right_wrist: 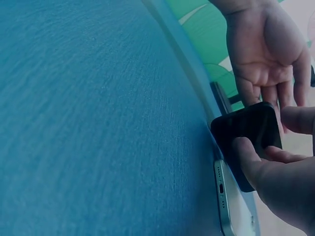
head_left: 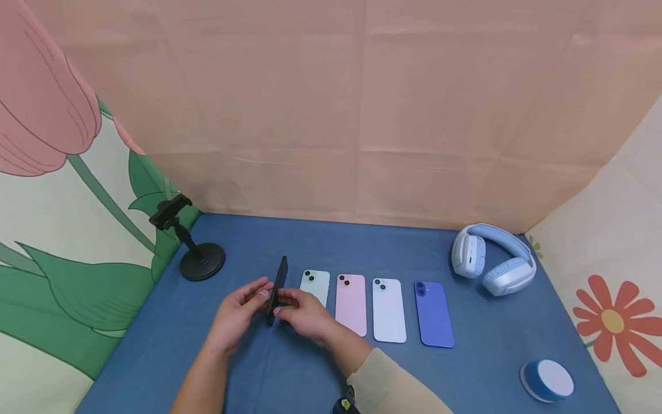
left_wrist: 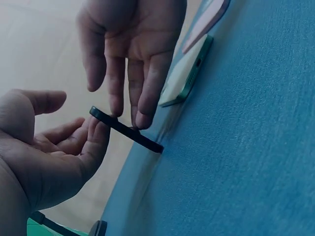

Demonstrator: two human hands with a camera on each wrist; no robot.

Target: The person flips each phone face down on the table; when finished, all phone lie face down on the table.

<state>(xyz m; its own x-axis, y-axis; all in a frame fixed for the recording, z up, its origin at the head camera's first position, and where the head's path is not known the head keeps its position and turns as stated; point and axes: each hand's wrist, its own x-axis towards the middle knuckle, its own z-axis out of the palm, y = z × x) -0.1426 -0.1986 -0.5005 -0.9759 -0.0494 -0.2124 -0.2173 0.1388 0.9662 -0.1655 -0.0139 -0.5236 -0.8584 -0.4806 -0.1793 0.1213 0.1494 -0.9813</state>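
A black phone (head_left: pixel 280 279) stands tilted on its edge between the two hands, its lower edge at the blue tabletop in the left wrist view. Fingertips of the left hand (head_left: pixel 233 319) touch one side of it, the thumb held apart. Against the opposite face press the extended fingers of the right hand (head_left: pixel 309 317); its thumb is also off the phone in the left wrist view. The right wrist view shows the phone's dark face (right_wrist: pixel 253 123) under the right fingers. Just right of the hands lies a mint green phone (head_left: pixel 316 282), partly hidden by the right hand.
In a row to the right lie a pink phone (head_left: pixel 351 305), a white phone (head_left: pixel 389 310) and a blue phone (head_left: pixel 434 314). A black phone stand (head_left: pixel 201 261) is at back left. Headphones (head_left: pixel 496 259) and a blue-and-white round object (head_left: pixel 548 379) are at right.
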